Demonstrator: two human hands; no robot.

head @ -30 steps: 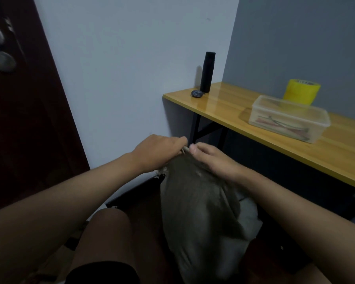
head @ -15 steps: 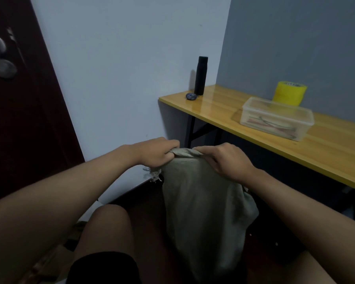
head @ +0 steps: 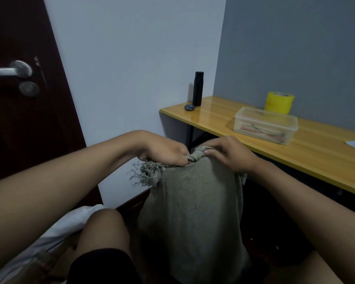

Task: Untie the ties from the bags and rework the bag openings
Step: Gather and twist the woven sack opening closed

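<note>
The grey bag [head: 193, 212] stands between the person's knees, below the tabletop [head: 316, 152] edge. The left hand [head: 162, 149] grips the gathered neck beside the tie [head: 191, 158]; the right hand [head: 230, 153] pinches the bunched top. The untying step seems underway; next, the tie likely needs working loose.

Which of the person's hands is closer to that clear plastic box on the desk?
Right. The right hand grips the bag's bunched neck just below the clear box; the left hand holds the neck farther away.
</note>
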